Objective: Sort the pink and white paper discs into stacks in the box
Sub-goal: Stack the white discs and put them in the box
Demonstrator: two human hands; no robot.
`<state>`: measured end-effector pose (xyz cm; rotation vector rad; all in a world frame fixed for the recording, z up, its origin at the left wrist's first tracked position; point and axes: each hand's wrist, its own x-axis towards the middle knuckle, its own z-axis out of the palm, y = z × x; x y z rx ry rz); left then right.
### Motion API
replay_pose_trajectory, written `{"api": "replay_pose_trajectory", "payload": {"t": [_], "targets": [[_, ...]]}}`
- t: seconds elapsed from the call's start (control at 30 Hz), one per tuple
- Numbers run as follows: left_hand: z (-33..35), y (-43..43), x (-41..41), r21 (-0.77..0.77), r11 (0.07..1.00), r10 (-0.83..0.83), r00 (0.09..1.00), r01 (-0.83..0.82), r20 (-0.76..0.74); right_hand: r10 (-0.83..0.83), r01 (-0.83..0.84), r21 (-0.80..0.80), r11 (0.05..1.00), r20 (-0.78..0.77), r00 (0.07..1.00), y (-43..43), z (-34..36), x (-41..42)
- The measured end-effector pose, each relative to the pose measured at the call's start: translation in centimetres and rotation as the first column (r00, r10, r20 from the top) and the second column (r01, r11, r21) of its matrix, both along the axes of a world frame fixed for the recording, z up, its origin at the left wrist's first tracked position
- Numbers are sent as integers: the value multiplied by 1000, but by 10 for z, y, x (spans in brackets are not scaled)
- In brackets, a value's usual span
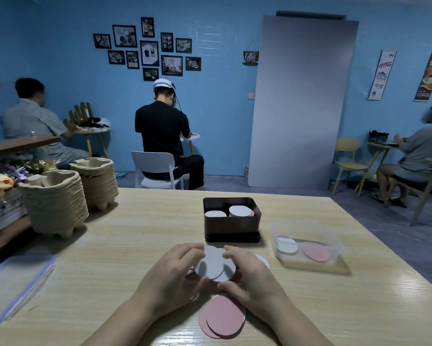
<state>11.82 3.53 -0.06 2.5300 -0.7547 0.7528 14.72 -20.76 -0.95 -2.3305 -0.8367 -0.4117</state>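
My left hand (pixel 171 273) and my right hand (pixel 250 273) together grip a small fanned bunch of white paper discs (pixel 215 264) just above the table. Pink discs show under my fingers. A loose pile of pink discs (pixel 222 317) lies on the table below my hands, near the front edge. The dark rectangular box (pixel 232 227) stands just beyond my hands; inside it a white-topped stack (pixel 215 214) sits at the left and a taller stack (pixel 240 211), white on top with pink edges, at the right.
A clear plastic container (pixel 307 245) holding a white and a pink disc sits at the right. Its lid (pixel 12 283) lies at the left edge. Stacked pulp cup trays (pixel 57 203) stand at the back left. People sit at other tables beyond.
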Motion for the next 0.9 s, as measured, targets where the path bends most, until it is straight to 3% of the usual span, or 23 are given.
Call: {"api": "replay_pose_trajectory", "payload": {"t": [0.2,0.5,0.9], "targets": [[-6,-7,2,22,998,-56,997,55,57,62,-60,-48,997,41,997,2,-4,3],[-14,0,2,-70,997,-39,999,41,31,45,-48,45,998,70,997,0,1,-1],[-13,0,2,-46,999,-17,999,19,29,28,-27,-27,999,28,999,0,1,-1]]}}
